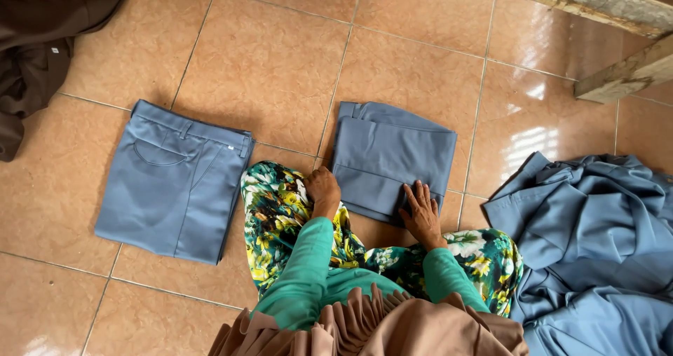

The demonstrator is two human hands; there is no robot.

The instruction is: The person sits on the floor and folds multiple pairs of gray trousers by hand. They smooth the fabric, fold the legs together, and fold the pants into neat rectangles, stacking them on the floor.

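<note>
A folded pair of blue-grey trousers [389, 153] lies on the tiled floor right in front of my knees. My right hand [423, 212] rests flat on its near right corner, fingers spread. At the near left edge of the same garment sits my left hand [323, 190], fingers curled against the cloth; whether it grips the fabric cannot be told. A second folded pair of blue-grey trousers [172, 181] lies to the left, waistband and back pocket facing up, apart from both hands.
A loose heap of blue-grey cloth [596, 244] lies at the right. Dark brown garments [38, 40] are piled at the top left. Wooden beams [617, 40] cross the top right corner. My floral-patterned legs [280, 216] are folded on the orange tiled floor [266, 62].
</note>
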